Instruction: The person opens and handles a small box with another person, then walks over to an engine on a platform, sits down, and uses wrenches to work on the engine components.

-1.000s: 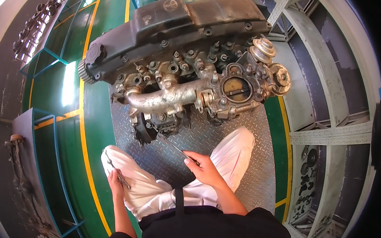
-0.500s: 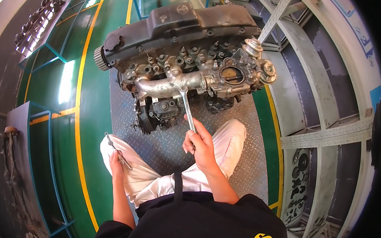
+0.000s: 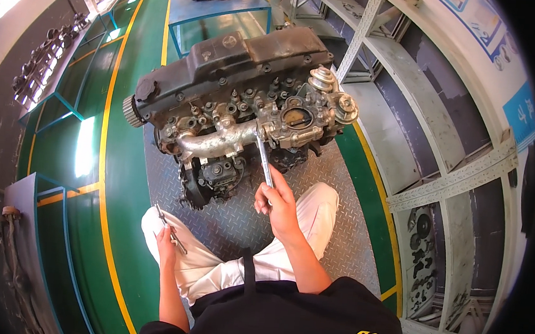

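My right hand point(image 3: 278, 207) is closed around the lower part of a silver wrench point(image 3: 264, 161). The wrench points away from me, its far end at the right part of the silver intake manifold point(image 3: 209, 141); I cannot tell whether it sits on a fastener. That pipe runs along the near side of a large, dirty engine point(image 3: 249, 83) with a dark top cover. Over my left knee, my left hand point(image 3: 166, 241) grips a thin metal tool point(image 3: 176, 239), likely another wrench; fingers cover its middle. To the right of the wrench is a round throttle opening point(image 3: 297, 117).
Under the engine lies a diamond-plate metal platform point(image 3: 230, 230). Metal shelving point(image 3: 444, 189) with parts stands close on the right. Blue-framed tables point(image 3: 227, 4) stand beyond the engine and along the left, over a green floor point(image 3: 120, 218) with yellow lines.
My view has shifted, so the engine appears lower and further left. The wrench's far end has moved rightward along the manifold, toward the throttle opening. Both hands keep their tools.
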`<state>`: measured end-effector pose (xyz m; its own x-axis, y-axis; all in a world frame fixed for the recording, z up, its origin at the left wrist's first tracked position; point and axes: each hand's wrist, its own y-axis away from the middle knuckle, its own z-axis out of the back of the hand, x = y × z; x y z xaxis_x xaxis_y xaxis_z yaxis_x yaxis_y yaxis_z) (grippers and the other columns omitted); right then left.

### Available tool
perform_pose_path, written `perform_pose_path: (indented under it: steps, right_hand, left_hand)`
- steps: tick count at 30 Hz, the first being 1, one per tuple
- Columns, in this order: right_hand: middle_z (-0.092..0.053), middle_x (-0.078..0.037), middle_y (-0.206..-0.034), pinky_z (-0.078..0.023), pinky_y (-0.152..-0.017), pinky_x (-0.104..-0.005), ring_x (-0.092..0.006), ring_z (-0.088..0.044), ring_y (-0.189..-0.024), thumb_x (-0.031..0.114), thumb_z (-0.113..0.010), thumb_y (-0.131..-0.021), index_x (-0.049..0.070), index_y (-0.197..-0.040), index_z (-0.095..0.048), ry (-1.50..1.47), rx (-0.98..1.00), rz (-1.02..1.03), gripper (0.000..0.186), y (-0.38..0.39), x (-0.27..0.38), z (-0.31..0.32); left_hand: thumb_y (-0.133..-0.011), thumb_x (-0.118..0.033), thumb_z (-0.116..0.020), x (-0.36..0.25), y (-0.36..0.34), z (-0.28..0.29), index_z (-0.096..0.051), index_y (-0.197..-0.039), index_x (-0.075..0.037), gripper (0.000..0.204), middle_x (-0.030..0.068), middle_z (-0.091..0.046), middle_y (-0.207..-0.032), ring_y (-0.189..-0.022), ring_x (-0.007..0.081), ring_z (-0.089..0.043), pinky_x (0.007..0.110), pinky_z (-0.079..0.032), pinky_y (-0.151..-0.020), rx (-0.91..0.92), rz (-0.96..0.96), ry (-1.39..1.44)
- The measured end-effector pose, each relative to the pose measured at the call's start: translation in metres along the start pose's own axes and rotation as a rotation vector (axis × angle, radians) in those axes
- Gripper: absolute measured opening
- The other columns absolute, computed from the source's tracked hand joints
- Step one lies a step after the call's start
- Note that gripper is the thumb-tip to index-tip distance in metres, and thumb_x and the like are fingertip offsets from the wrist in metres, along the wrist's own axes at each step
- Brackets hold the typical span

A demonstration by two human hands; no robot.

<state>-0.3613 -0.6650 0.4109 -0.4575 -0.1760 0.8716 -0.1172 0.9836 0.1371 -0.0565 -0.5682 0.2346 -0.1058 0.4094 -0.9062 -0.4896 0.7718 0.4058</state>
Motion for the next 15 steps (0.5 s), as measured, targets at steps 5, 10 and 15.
perform_pose_path:
  steps: [5, 10, 15]
  right_hand:
    - [-0.04, 0.0, -0.062, -0.038, -0.054, -0.0236, -0.008, -0.038, -0.053, 0.009, -0.044, -0.095, 0.001, -0.143, -0.034, 0.028, 0.109, 0.03, 0.05, 0.006, -0.003, 0.001]
    - [-0.039, 0.001, -0.062, -0.038, -0.054, -0.0237, -0.0077, -0.037, -0.053, 0.01, -0.042, -0.096, 0.0, -0.142, -0.034, 0.125, 0.18, 0.082, 0.047, 0.01, 0.007, -0.005]
    - [-0.053, -0.004, -0.063, -0.044, -0.055, -0.0258, -0.0104, -0.051, -0.055, 0.007, -0.047, -0.092, 0.0, -0.139, -0.039, 0.646, 0.137, 0.473, 0.048, 0.018, 0.051, -0.011]
  left_hand:
    - [-0.096, -0.035, -0.05, -0.002, -0.003, -0.003, -0.057, -0.078, -0.012, 0.03, -0.0052, -0.046, -0.071, -0.057, 0.005, -0.037, 0.022, -0.03, -0.051, 0.035, 0.014, 0.077]
    - [-0.096, -0.035, -0.051, -0.001, -0.002, -0.007, -0.058, -0.078, -0.012, 0.03, -0.0049, -0.048, -0.071, -0.057, 0.0052, -0.038, 0.022, -0.03, -0.051, 0.061, -0.032, 0.059]
    - [-0.096, -0.034, -0.051, 0.007, -0.003, -0.001, -0.059, -0.077, -0.011, 0.031, -0.0045, -0.05, -0.07, -0.059, 0.0067, -0.04, 0.024, -0.03, -0.052, 0.046, -0.027, 0.052]
